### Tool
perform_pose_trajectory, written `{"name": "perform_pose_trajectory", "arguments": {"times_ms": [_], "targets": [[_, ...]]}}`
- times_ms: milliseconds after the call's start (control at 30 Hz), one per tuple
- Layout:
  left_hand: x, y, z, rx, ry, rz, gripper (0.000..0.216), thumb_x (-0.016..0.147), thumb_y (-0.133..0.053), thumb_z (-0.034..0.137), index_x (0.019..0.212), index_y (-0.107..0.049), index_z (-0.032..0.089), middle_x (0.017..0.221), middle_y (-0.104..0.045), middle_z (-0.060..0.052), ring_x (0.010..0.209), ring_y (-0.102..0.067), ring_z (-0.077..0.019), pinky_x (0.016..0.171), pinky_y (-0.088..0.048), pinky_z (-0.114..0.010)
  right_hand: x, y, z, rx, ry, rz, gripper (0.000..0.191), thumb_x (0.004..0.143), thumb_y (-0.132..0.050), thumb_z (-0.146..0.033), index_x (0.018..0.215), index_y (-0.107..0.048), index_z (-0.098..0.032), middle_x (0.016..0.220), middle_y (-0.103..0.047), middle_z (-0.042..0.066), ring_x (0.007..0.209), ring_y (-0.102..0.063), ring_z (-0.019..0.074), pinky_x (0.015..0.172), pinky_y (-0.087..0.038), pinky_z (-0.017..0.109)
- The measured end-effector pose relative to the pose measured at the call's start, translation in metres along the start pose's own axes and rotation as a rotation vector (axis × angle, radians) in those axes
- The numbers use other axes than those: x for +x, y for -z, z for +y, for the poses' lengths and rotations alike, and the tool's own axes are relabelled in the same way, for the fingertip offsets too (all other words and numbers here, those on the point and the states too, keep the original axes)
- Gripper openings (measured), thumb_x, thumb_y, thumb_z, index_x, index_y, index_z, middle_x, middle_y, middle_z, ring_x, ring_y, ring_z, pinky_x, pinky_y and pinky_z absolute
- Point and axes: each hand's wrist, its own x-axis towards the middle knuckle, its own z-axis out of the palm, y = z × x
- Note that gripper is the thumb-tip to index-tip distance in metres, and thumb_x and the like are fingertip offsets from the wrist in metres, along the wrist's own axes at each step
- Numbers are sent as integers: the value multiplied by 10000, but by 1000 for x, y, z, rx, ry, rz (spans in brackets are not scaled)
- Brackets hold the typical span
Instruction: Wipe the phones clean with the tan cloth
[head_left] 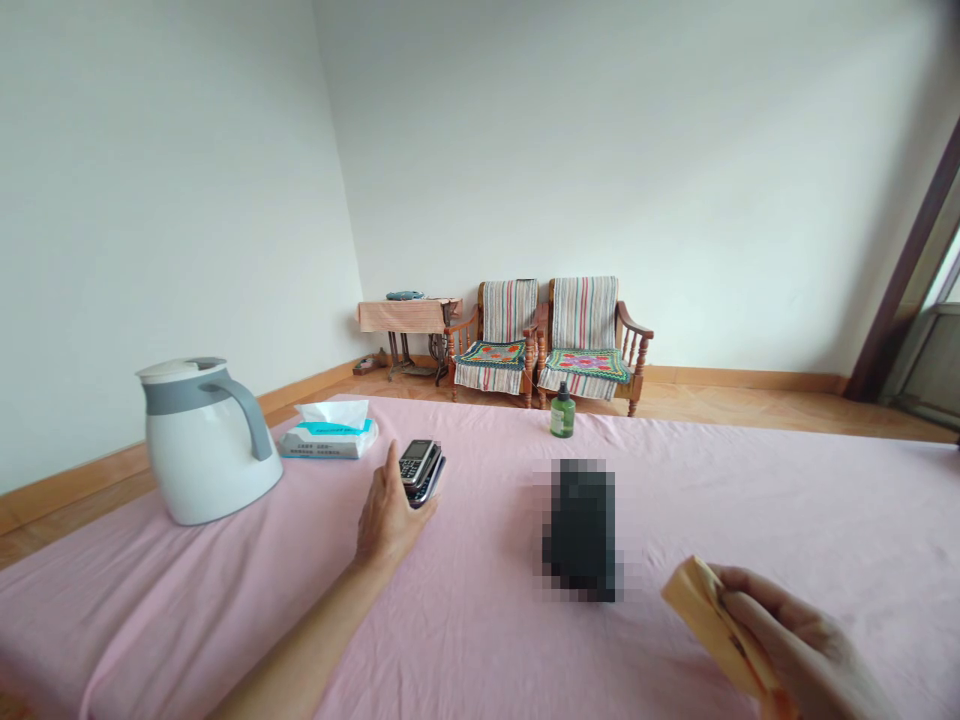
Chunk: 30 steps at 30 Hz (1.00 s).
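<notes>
My left hand (pixel 386 515) reaches out over the pink cloth and grips a small stack of old keypad phones (pixel 420 470), fingers wrapped round them. At the lower right, my right hand (pixel 795 640) is closed on a folded yellow-orange cloth (pixel 712 625), held just above the table. A dark flat object (pixel 581 530), blurred out, lies on the cloth between the two hands.
The table (pixel 750 500) wears a pink cloth. A white kettle with a grey handle (pixel 206 440) stands at the left, a tissue pack (pixel 328 432) behind it, a small green bottle (pixel 562 412) at the far edge. Two wooden chairs (pixel 551 345) and a side table (pixel 409 320) stand against the back wall.
</notes>
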Motion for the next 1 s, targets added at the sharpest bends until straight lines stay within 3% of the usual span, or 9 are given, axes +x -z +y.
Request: {"name": "perform_pose_trajectory", "arguments": {"times_ms": [467, 733, 1000], "targets": [[4, 0, -8, -66, 50, -26, 833, 776, -619, 256, 1460, -146, 202, 1287, -515, -126, 1088, -589, -296, 846, -497, -361, 1, 2, 5, 13, -10, -30, 369, 671, -666, -534, 889, -748, -248, 761, -711, 3, 764, -625, 223, 584, -483, 221], [7, -3, -15, -166, 27, -6, 656, 721, -663, 197, 1322, -400, 207, 1209, -573, -83, 1024, -614, -239, 864, -495, -321, 4, 4, 11, -11, -12, -39, 407, 689, -646, -553, 918, -737, -229, 810, -720, 12, 768, -626, 215, 610, -487, 216], [11, -8, -19, -223, 47, 20, 598, 798, -630, 339, 1327, -418, 160, 1248, -588, -123, 1087, -596, -264, 913, -474, -356, 6, 5, 14, -84, -12, -50, 473, 704, -595, -583, 978, -717, -217, 849, -715, 23, 795, -630, 223, 619, -490, 220]]}}
